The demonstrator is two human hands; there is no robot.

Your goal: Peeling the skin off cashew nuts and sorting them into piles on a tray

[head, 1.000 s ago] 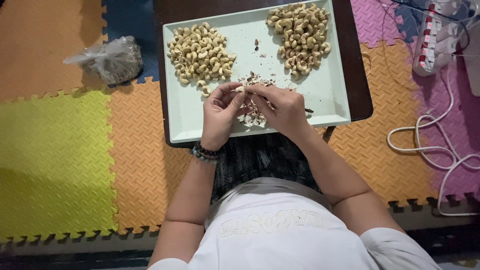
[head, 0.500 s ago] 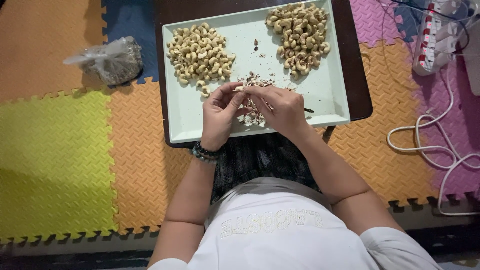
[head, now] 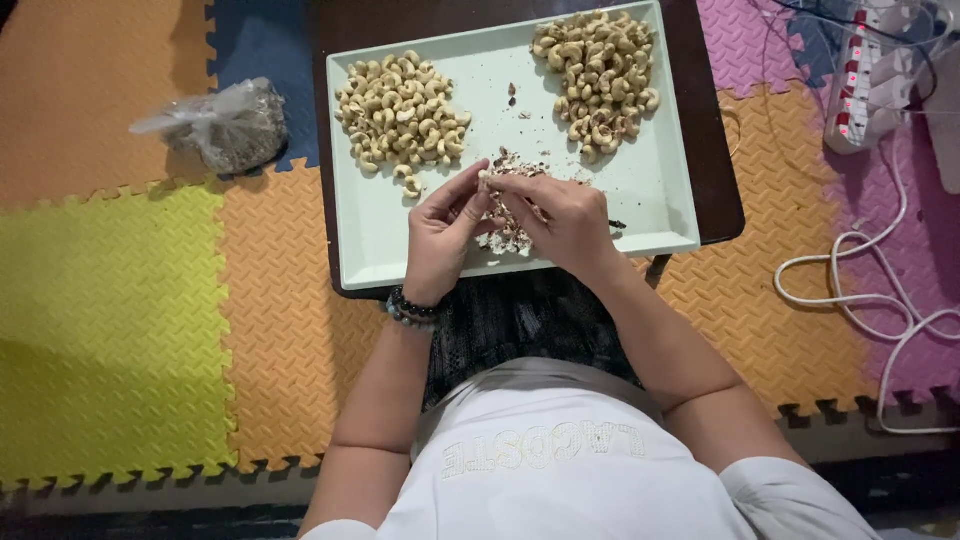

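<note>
Both hands meet over the pale tray (head: 660,180): left hand (head: 440,240) and right hand (head: 565,220) pinch one cashew (head: 486,176) between fingertips, directly above the skin scraps (head: 505,235).

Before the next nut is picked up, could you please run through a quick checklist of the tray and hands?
1. Both hands over tray: ok; left hand, right hand.
2. Nut pinched between both hands: ok.
3. Nut fully peeled: cannot tell.
4. Left pile and right pile apart: ok.
5. Skins heaped on tray under hands: ok.
6. Bag off the tray: ok.
</note>
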